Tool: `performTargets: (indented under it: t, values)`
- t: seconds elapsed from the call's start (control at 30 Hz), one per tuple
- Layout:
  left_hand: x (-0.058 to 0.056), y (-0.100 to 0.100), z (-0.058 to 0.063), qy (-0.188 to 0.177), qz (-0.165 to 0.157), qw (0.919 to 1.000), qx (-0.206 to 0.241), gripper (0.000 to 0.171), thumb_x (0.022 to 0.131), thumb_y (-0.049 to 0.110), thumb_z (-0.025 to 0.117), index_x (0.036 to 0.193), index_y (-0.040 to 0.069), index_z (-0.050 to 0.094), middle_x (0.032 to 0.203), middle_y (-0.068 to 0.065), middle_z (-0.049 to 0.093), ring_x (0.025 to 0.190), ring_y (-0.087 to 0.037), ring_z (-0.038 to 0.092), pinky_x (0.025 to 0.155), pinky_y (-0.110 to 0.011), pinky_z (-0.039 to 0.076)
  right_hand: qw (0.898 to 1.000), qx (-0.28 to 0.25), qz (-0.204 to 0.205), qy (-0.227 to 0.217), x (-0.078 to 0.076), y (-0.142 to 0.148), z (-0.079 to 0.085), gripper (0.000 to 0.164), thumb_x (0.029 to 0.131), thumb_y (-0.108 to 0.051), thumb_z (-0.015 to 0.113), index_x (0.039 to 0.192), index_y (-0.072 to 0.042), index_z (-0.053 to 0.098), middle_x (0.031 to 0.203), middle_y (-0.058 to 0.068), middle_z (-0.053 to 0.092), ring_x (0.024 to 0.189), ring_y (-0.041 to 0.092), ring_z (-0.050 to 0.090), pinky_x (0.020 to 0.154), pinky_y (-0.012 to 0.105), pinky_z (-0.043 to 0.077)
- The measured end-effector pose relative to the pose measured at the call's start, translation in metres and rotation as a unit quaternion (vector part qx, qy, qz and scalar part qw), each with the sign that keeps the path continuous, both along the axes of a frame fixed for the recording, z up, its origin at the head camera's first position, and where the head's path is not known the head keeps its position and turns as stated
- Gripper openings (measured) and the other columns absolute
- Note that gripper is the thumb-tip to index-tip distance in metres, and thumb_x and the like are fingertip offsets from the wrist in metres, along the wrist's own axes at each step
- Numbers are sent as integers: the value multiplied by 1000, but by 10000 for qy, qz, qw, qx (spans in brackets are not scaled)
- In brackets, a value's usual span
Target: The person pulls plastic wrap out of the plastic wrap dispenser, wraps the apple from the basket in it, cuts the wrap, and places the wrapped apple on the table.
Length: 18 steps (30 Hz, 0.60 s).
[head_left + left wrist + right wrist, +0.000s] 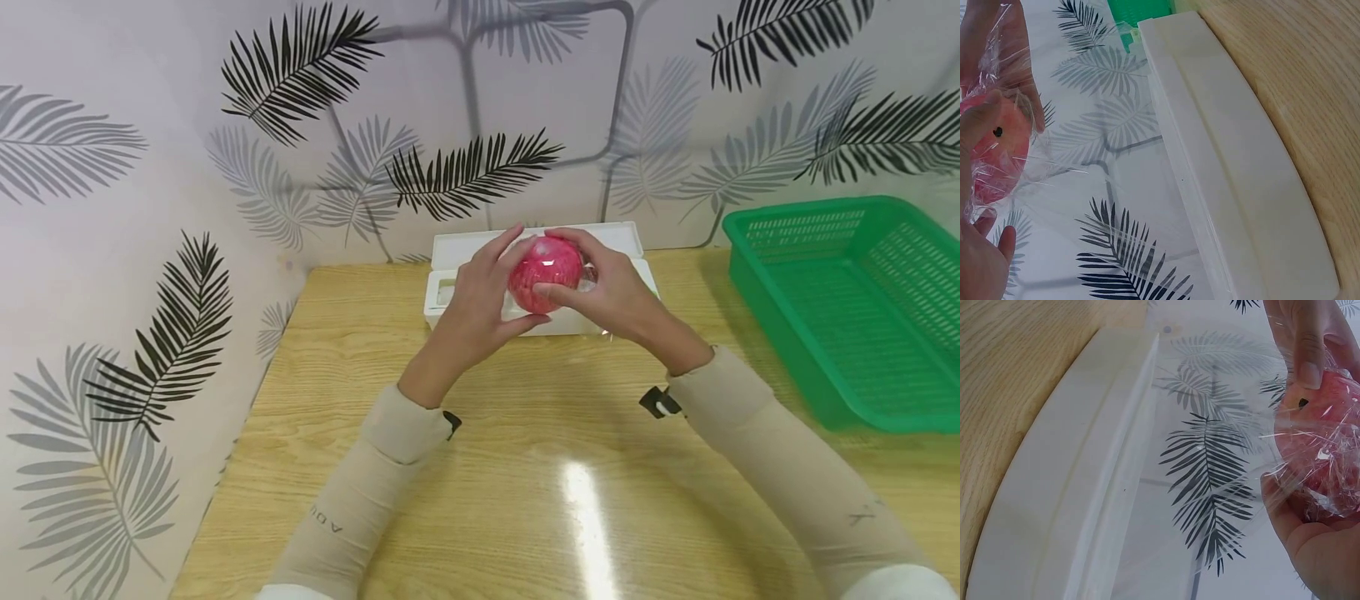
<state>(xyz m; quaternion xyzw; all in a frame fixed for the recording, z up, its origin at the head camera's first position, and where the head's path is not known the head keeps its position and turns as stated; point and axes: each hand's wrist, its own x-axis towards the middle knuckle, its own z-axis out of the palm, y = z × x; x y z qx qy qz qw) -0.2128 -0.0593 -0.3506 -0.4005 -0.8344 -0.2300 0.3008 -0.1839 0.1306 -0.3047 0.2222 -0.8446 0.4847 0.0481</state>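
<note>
Between my two hands is a pinkish-red apple (546, 271) in clear, crinkled cling film (1335, 450); a dark spot shows on the apple (1013, 147) in both wrist views. My left hand (474, 304) holds it from the left, its fingers at the far side and thumb at the near side. My right hand (622, 293) grips the right side, with the thumb across the front. Below the hands lies a long white cling film dispenser (1229, 144), its lid (471, 247) raised at the back. Stretched film runs from the apple toward the dispenser in the wrist views.
On the right of the wooden table (495, 467) stands a green plastic basket (787, 333). A wall with a leaf pattern (525, 100) rises directly behind the dispenser and continues along the left side.
</note>
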Motion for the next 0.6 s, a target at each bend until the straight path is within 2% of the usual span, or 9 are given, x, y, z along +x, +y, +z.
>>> performTargets:
  t: [0.1, 0.23, 0.47, 0.6]
  values:
    - [1, 1, 1, 66, -78, 9999, -83, 84, 70, 39, 73, 135, 13, 26, 139, -5, 26, 126, -17, 24, 88, -40, 33, 10000, 43, 21, -41, 0, 0, 2, 56, 79, -27, 66, 128, -15, 42, 114, 6, 53, 92, 17, 55, 74, 31, 49]
    - [2, 2, 2, -42, -127, 9999, -99, 84, 70, 38, 72, 135, 12, 26, 135, -5, 32, 124, -17, 27, 93, -38, 31, 9996, 87, 51, -250, -3, 3, -2, 55, 81, -32, 63, 128, -15, 41, 116, 5, 53, 95, 17, 54, 76, 33, 49]
    - [2, 0, -2, -188, -197, 9996, 37, 85, 67, 41, 74, 132, 8, 31, 128, -5, 42, 119, -14, 36, 96, -35, 30, 9975, 467, 111, -527, -20, 12, -26, 61, 78, -52, 57, 130, -27, 38, 115, 0, 54, 96, 15, 54, 77, 35, 48]
    - [2, -1, -7, -306, -225, 9991, 195, 83, 65, 41, 75, 129, 6, 35, 122, -5, 47, 113, -14, 41, 92, -35, 34, 9959, 685, 156, -569, -20, 16, -32, 62, 79, -57, 52, 132, -32, 34, 115, 0, 54, 96, 17, 54, 76, 38, 48]
